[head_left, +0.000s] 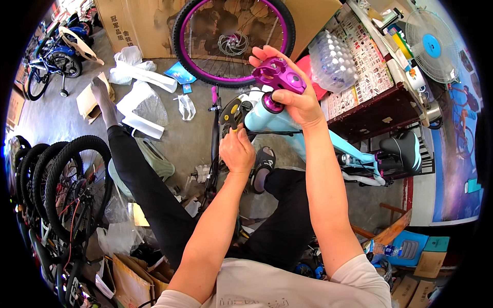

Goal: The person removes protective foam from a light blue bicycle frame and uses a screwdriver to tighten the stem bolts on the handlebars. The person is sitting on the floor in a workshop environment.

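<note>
Right hand (pixel 298 100) fingers clamped on purple stem (pixel 280 75) atop light-blue bike frame (pixel 272 120). Left hand (pixel 236 151) fingers closed around yellow-black tool (pixel 231 114) just left of frame. Purple-rimmed wheel (pixel 233 41) behind stem.

tool (pixel 231 115) handle hidden in left hand (pixel 237 152) grip, fan (pixel 434 45) cut off — wheel (pixel 233 41) top too

The person wears a light short-sleeved shirt (pixel 272 287), black trousers (pixel 149 190), a grey sock (pixel 105 102) and a dark strapped sandal (pixel 263 163); both forearms are bare.
</note>
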A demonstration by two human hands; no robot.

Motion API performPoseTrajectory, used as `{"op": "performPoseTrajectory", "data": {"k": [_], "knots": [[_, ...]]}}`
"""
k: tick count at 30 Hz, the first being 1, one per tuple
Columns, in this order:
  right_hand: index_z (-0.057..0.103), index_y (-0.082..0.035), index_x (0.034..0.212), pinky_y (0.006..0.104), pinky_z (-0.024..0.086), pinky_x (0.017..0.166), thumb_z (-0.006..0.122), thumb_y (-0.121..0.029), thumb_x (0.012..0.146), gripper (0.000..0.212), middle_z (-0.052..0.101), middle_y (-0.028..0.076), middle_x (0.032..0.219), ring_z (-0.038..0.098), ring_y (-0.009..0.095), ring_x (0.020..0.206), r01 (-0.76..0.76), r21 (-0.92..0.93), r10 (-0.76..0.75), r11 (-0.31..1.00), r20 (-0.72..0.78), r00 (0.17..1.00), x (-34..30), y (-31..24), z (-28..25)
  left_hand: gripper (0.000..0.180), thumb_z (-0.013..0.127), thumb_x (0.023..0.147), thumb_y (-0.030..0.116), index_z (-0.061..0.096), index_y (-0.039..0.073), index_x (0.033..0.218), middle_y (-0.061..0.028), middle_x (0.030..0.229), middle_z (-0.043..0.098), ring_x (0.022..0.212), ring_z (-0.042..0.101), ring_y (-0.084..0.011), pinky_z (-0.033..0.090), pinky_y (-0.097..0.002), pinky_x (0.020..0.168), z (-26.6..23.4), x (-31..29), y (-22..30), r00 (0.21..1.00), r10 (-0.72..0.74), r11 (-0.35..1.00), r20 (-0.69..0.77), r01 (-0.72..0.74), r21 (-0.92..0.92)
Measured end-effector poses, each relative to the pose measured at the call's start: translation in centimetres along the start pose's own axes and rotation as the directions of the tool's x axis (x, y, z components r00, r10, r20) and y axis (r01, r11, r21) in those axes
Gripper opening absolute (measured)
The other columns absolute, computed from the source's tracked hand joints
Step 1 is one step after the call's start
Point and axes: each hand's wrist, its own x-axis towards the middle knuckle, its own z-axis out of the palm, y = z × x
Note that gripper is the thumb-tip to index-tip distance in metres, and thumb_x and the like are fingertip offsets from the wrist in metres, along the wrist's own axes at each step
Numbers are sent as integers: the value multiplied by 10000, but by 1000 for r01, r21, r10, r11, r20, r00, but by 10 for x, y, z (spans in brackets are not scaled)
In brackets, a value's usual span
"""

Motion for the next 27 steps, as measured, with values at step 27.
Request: {"op": "performPoseTrajectory", "data": {"k": [27], "knots": [[617, 12, 1298, 275, 564, 734, 804, -28, 798, 535, 681, 102, 1261, 675, 119, 828, -72, -94, 46, 993, -251, 967, -13, 2, 27, 420, 310, 1093, 295, 679, 106, 1167, -233, 807, 654, 749, 616, -454, 451, -512, 655, -25, 15, -11, 984, 94, 985, 149, -70, -160]]}}
